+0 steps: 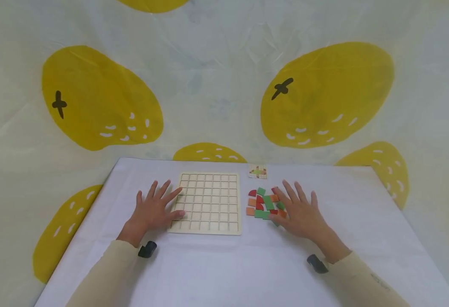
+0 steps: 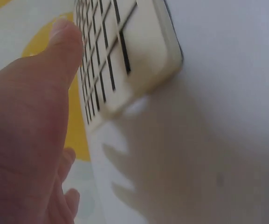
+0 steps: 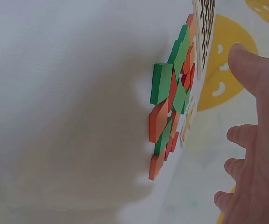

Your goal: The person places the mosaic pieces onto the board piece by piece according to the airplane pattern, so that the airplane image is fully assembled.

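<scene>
A square wooden grid board (image 1: pixel 209 204) lies on the white table, left of the middle in the head view. My left hand (image 1: pixel 153 211) spreads over its left edge with straight fingers, thumb and index overlapping the grid. In the left wrist view the thumb (image 2: pixel 64 51) stands beside the board's corner (image 2: pixel 157 60). Right of the board lies a loose cluster of red, orange and green flat pieces (image 1: pixel 268 202), squares and quarter rounds among them. My right hand (image 1: pixel 301 213), fingers spread, hovers at the cluster's right side and hides part of it. Neither hand holds anything.
A small pattern card (image 1: pixel 258 171) with a coloured design lies at the table's back edge, behind the pieces. The white tabletop (image 1: pixel 209 273) reaches toward me. Behind it hangs a pale curtain (image 1: pixel 217 85) printed with large yellow fruit.
</scene>
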Demonstrator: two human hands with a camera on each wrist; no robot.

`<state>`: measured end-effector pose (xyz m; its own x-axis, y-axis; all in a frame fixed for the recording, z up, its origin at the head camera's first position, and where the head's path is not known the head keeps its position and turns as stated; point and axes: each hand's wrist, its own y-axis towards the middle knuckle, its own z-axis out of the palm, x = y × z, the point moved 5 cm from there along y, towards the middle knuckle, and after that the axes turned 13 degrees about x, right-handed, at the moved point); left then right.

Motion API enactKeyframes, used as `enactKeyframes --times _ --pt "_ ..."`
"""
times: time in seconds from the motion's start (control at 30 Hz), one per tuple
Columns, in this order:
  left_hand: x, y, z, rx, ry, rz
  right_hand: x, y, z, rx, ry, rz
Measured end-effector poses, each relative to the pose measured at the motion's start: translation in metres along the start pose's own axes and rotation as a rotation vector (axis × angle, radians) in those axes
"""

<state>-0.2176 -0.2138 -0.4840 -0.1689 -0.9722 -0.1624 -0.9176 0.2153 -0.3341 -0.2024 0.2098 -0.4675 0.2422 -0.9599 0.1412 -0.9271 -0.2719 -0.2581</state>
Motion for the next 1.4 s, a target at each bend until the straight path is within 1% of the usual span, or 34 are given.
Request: enactKeyframes --times 0.2,0.3,0.47,0.63,0.93,1.2,1.4 --pt "0.016 0.007 0.000 0.038 -0.013 0.040 -0.001 0.001 0.000 0.006 0.007 -0.007" --pt "0.022 0.010 0.000 0.044 -0.016 0.042 -0.003 0.002 0.000 0.012 0.005 -0.004" --pt "0.027 0.015 -0.003 0.037 -0.022 0.053 -0.007 0.001 0.002 0.022 0.004 -0.007" --pt "0.030 0.021 -0.003 0.062 -0.022 0.047 -0.009 0.002 0.004 0.029 0.023 -0.018" --pt "0.030 0.031 -0.004 0.122 -0.029 0.036 -0.014 -0.001 0.007 0.045 0.043 -0.021" --pt "0.029 0.032 -0.009 0.141 0.007 0.010 -0.011 0.000 0.003 0.024 0.020 -0.034" --pt "0.028 0.033 -0.009 0.138 0.026 0.008 -0.012 0.002 0.003 0.019 0.023 -0.038"
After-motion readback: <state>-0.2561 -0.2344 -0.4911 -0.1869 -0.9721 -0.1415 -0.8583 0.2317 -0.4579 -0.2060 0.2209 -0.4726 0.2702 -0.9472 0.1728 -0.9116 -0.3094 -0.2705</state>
